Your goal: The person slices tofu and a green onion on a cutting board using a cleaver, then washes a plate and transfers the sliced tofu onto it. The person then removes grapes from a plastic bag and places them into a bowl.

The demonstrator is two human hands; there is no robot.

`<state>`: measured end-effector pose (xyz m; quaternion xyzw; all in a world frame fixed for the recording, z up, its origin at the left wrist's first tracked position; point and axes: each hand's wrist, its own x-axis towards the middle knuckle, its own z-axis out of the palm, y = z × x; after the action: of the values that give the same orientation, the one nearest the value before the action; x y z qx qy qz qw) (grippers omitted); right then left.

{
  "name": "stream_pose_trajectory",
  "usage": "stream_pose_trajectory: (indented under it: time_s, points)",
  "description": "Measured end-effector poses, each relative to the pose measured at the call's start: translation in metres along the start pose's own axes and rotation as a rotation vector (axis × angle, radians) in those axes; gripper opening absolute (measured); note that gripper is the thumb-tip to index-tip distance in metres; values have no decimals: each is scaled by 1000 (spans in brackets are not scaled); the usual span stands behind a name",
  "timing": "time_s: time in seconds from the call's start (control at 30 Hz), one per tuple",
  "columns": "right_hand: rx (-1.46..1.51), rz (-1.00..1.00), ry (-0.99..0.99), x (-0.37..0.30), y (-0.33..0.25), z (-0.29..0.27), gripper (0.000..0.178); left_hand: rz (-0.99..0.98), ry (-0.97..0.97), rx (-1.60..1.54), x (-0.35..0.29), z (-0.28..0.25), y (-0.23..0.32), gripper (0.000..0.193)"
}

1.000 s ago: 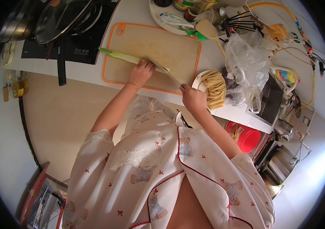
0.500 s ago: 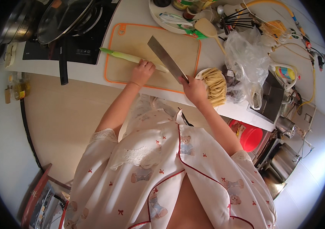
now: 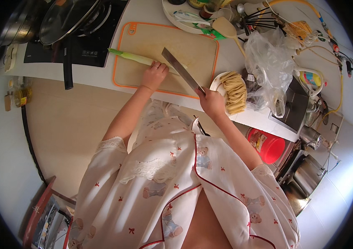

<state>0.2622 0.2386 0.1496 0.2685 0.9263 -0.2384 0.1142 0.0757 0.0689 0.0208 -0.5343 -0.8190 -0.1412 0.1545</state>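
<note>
On the orange-rimmed cutting board (image 3: 143, 37) lies a scallion-like stalk (image 3: 133, 57), green at its left tip and pale toward the right, probably a leek. My left hand (image 3: 155, 75) is closed over its middle and presses it to the board. My right hand (image 3: 211, 102) grips the handle of a cleaver (image 3: 180, 68). The wide blade slants up and to the left, edge-on, across the stalk near its pale end. Whether the edge touches the stalk I cannot tell. Beside my right hand, a white plate (image 3: 215, 85) bears thick yellowish noodles (image 3: 234, 92).
A black cooktop (image 3: 89, 56) at left carries a lidded pan (image 3: 66, 23), its handle jutting over the counter edge. Behind the board stand a white tray (image 3: 169, 15) and a spatula (image 3: 225, 28). To the right are a clear plastic bag (image 3: 267, 62), a sink (image 3: 292, 108) and a red bucket (image 3: 272, 148).
The cleaver has turned so its blade looks narrower and has come down closer over the stalk's pale end. My left hand keeps its hold, slightly shifted.
</note>
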Motion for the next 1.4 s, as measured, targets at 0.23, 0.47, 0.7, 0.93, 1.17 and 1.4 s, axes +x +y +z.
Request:
stream_pose_trajectory:
  time_s: [0.23,0.47,0.7,0.93,1.17,1.4]
  points:
    - [38,3,95,2,-3,4,32,34,69,26,4,-6,-2,15]
    - [-144,2,3,-14,2,-9,30,27,25,23,0,0,-5,13]
    - [-90,16,57,16,-15,36,26,29,73,8,1,0,-1,12]
    - [28,83,80,26,-23,9,34,42,70,21,-1,0,-1,15]
    - [36,97,50,17,-22,-3,37,22,34,2,-2,4,-1,10]
    - [-15,67,39,20,-15,6,37,51,35,26,-1,1,-3,14]
